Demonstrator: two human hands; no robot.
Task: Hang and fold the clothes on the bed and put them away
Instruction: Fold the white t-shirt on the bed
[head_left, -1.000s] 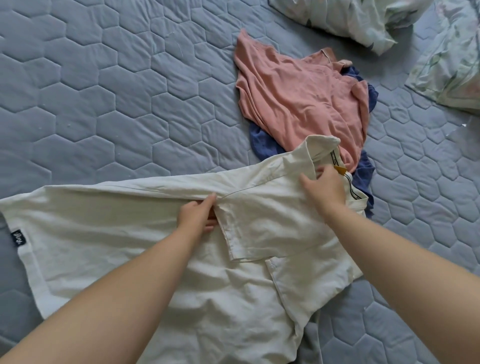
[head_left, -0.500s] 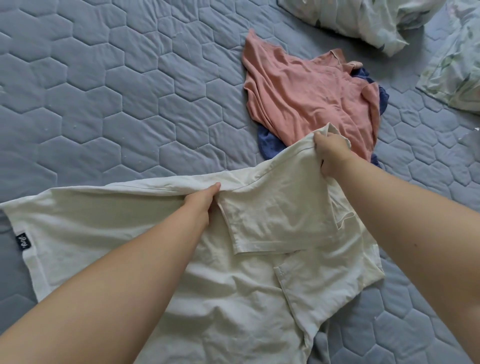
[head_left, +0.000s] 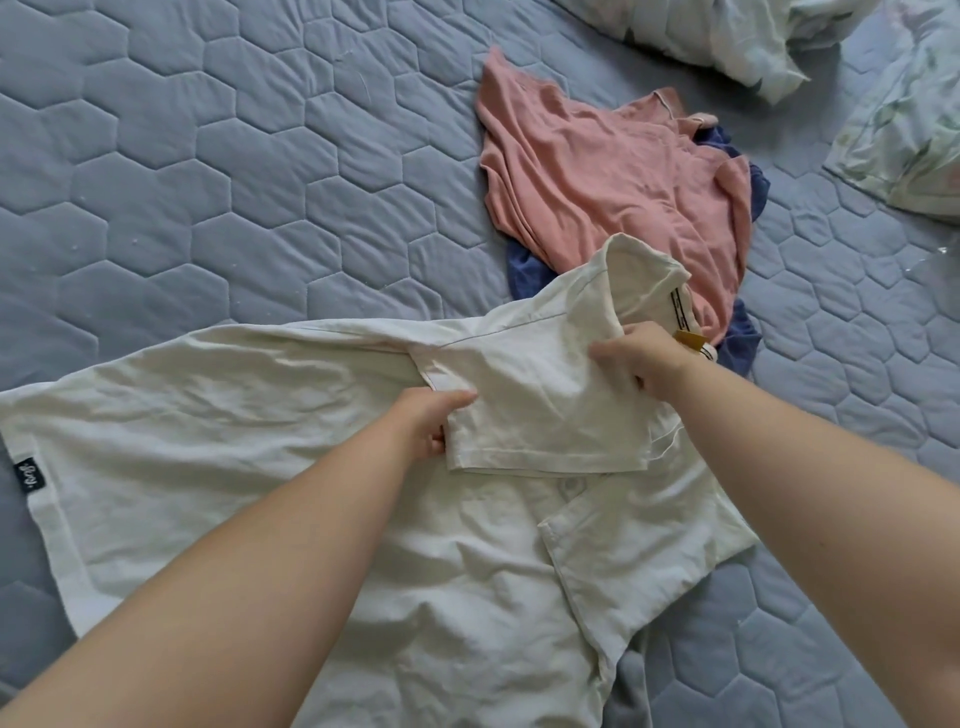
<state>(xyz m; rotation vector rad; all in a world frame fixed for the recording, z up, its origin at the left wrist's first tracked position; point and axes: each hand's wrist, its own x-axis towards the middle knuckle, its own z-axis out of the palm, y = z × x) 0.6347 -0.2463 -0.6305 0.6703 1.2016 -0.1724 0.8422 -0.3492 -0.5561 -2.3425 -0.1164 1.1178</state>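
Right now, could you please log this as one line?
folding white shirt; left hand pinches sleeve; right hand grips near collar; pink shirt pending

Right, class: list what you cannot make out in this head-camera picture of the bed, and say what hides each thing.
1. Blue garment: head view, mostly buried under the pink top.
2. Black label on the white shirt: print too small to read.
3. Yellow tag: partly behind the right hand.
4. Floral bedding: cut off by the frame's right edge.

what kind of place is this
Most likely a bedroom: everything lies on a quilted grey-blue mattress cover, floral bedding is bunched at the top right, and loose clothes, a pink top and a white shirt, lie on the cover.
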